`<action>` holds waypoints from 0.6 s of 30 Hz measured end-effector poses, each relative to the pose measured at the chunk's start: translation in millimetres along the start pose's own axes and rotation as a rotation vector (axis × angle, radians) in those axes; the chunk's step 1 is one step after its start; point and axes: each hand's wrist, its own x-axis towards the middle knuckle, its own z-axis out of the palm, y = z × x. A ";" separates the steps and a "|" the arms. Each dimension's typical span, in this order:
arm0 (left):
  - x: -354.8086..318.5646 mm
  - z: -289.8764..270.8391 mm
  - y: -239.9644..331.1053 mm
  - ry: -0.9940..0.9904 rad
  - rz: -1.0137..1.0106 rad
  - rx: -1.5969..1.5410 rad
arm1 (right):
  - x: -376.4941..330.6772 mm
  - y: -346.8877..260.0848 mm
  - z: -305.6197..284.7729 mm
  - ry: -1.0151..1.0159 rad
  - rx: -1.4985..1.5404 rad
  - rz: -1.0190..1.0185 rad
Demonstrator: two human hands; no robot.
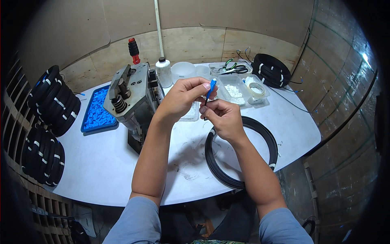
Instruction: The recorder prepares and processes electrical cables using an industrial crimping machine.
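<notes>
My left hand point(183, 97) is closed in a pinch on a small blue fibre-optic connector point(211, 88), which is tilted in front of me. Just below it, the fingers of my right hand point(224, 118) pinch the black cable point(205, 104) that leads from the connector. A coil of black cable point(215, 167) lies on the white table beneath my right forearm, with white ties around it. Whether the held cable belongs to this coil cannot be seen.
A metal hand press point(131, 91) with a red-black handle stands left of my arms, beside a blue tray point(87, 131) of small blue parts. Black cable coils point(55, 101) are stacked at left, another point(271, 70) at back right. A clear box point(264, 97) holds tape and white pieces; pliers lie behind.
</notes>
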 end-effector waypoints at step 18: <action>0.2 -2.8 -2.2 -0.014 0.046 -0.129 | 0.7 -3.1 1.3 0.014 0.041 0.048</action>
